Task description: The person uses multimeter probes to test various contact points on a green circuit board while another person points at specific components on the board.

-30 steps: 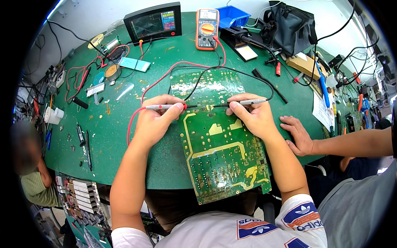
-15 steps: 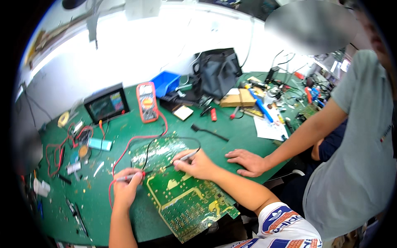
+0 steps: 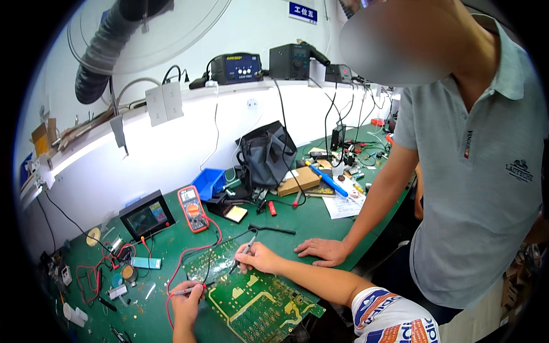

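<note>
Head view has swung up to a co-worker [image 3: 474, 171], yet we keep both probes on the circuit board [image 3: 251, 300]: left hand [image 3: 187, 297] pinching the red probe [image 3: 184, 291], right hand [image 3: 260, 258] gripping the black probe [image 3: 246, 251], so measuring continues.

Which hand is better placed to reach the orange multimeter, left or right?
Probably left. The left hand with its red probe sits on the board's left edge, the multimeter's side. The right hand lies further right.
</note>
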`<state>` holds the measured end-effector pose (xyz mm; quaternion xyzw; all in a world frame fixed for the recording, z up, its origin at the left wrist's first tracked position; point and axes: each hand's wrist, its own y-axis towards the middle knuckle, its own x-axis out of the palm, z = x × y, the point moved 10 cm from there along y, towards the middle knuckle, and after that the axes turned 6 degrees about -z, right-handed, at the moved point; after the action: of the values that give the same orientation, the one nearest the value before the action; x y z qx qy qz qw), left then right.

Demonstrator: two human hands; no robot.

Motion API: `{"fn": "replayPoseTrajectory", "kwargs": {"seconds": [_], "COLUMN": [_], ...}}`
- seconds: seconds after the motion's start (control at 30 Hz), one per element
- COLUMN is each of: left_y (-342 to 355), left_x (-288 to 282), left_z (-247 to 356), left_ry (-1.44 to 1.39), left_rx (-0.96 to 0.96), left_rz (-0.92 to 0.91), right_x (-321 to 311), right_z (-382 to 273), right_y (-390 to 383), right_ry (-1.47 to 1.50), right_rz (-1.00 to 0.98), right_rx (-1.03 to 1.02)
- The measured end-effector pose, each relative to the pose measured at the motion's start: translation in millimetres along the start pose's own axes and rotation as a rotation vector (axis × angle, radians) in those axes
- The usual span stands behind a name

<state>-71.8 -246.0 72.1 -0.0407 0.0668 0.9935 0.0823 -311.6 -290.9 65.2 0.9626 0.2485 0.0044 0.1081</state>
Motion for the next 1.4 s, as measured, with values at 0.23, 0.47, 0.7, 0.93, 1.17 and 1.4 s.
{"fn": "replayPoseTrajectory", "kwargs": {"seconds": [0.23,0.47,0.7,0.93,1.17,1.4], "left_y": [-1,-1,0,2,6,9], "left_x": [9,7,5,0,-9,-13], "left_z": [1,3,0,-5,-2,-10], "left_ry": [-0.041,-0.042,-0.054,-0.079,-0.116,-0.21], "left_rx": [0.001,0.008,-0.023,-0.029,-0.006,0.051], "left_rz": [-0.055,-0.043,-0.017,-0.015,0.032,0.013], "right_x": [-2,-1,-7,3,28,45], "right_z": [6,6,9,2,-15,-34], "right_y": [-3,-3,-2,-5,-12,-26], "right_ry": [0.082,0.096,0.147,0.124,0.372,0.308], "right_rz": [-0.004,-0.04,0.023,-0.039,-0.297,-0.439], "right_rx": [0.016,0.042,0.065,0.087,0.11,0.163]}}
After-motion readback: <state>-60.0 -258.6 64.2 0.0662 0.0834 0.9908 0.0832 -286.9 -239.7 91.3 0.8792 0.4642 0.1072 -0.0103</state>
